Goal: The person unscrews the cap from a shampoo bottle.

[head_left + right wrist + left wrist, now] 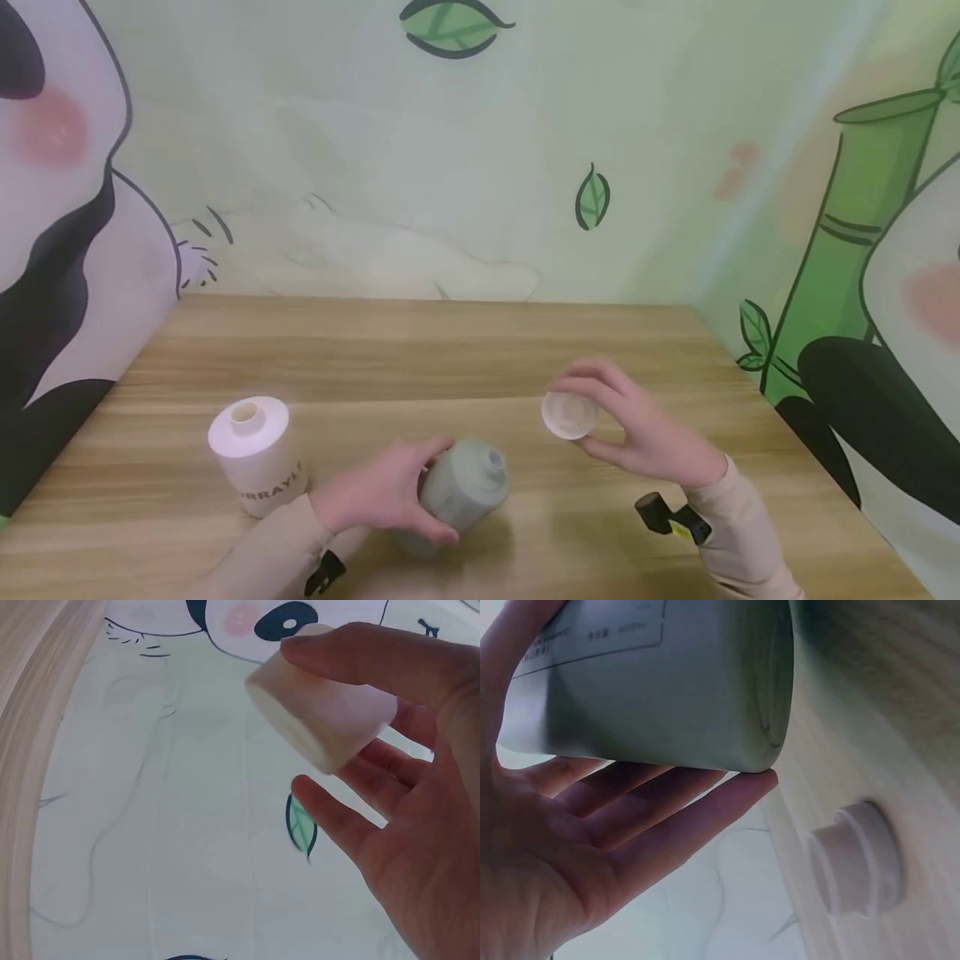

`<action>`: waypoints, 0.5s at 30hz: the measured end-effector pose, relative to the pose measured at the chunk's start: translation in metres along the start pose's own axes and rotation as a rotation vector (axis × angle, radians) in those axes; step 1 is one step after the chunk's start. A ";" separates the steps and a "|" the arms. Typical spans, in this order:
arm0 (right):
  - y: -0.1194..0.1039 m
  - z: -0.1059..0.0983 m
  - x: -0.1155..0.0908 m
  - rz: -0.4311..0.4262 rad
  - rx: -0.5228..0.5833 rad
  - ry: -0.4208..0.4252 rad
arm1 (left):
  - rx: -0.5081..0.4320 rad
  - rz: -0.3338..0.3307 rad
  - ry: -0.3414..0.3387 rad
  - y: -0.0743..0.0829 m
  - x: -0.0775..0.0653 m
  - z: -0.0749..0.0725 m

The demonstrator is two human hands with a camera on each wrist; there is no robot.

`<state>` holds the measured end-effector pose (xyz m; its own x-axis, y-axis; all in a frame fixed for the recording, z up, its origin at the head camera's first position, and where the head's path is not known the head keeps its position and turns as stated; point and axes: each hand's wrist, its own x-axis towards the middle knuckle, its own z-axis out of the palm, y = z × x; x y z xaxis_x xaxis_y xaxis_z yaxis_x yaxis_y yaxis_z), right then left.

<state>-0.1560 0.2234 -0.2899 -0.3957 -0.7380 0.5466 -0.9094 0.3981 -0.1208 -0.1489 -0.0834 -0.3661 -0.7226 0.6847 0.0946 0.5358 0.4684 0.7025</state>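
My left hand (375,492) grips a grey-green bottle (465,485), thumb on the near side and fingers on the far side. The bottle leans to the right, and its bare neck shows in the head view. Small dark print marks its side in the left wrist view, where the bottom edge shows too. Between thumb and fingers, my right hand (645,425) holds a white, cup-shaped cap (568,415) above the table, to the right of the bottle. In the right wrist view the cap (330,705) is tilted, with its rim to the lower left.
A white bottle (258,467) with dark lettering and an uncapped neck stands left of my left hand. In the left wrist view a pale stepped piece (855,859) sits on the wooden table (420,358). Behind the table rises a wall (337,150) painted with pandas and leaves.
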 end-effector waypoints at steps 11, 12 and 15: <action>0.033 -0.004 -0.032 0.152 0.019 0.077 | -0.011 0.047 0.088 0.022 0.045 -0.013; 0.037 -0.004 -0.036 0.177 0.018 0.082 | 0.000 0.059 0.105 0.024 0.051 -0.013; 0.049 -0.007 -0.048 0.281 0.019 0.098 | 0.002 0.055 0.159 0.028 0.069 -0.014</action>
<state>-0.1808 0.2821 -0.3163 -0.6188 -0.5437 0.5670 -0.7685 0.5685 -0.2936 -0.1902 -0.0304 -0.3305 -0.7523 0.6122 0.2433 0.5768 0.4338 0.6922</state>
